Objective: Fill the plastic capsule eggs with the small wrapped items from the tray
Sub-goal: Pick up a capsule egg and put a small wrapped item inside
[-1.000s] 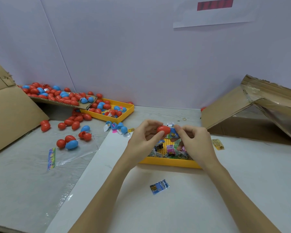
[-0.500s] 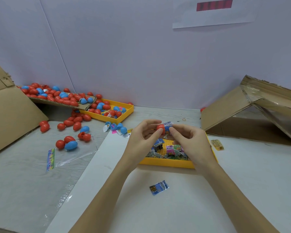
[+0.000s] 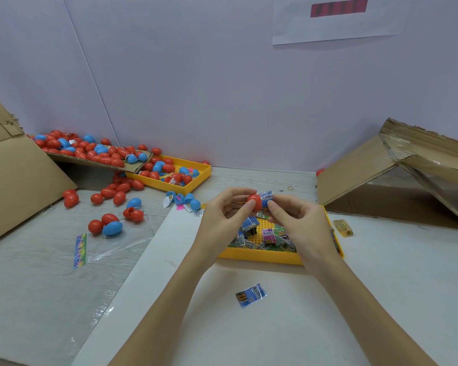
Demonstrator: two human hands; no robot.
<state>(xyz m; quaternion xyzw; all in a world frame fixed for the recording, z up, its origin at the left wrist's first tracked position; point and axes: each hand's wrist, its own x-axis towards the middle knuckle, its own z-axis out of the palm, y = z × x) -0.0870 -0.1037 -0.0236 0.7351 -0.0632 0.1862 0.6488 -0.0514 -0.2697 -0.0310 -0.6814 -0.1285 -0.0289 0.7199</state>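
Note:
My left hand (image 3: 224,216) pinches a red capsule egg half (image 3: 254,201) above the back of the yellow tray (image 3: 262,256). My right hand (image 3: 299,223) pinches a small blue wrapped item (image 3: 266,197) right against the egg's open side; how far it sits inside I cannot tell. The tray holds several small wrapped items (image 3: 269,235), partly hidden by both hands. One more blue wrapped item (image 3: 251,295) lies loose on the white table in front of the tray.
A second yellow tray (image 3: 200,177) with red and blue eggs stands at the back left, beside a cardboard flap heaped with eggs (image 3: 90,151). Loose eggs (image 3: 111,225) and a clear plastic bag (image 3: 117,241) lie at left. A cardboard box (image 3: 397,180) lies open at right.
Both hands have risen slightly over the tray. The blue wrapped item in my right hand has come up against the red egg half held by my left hand.

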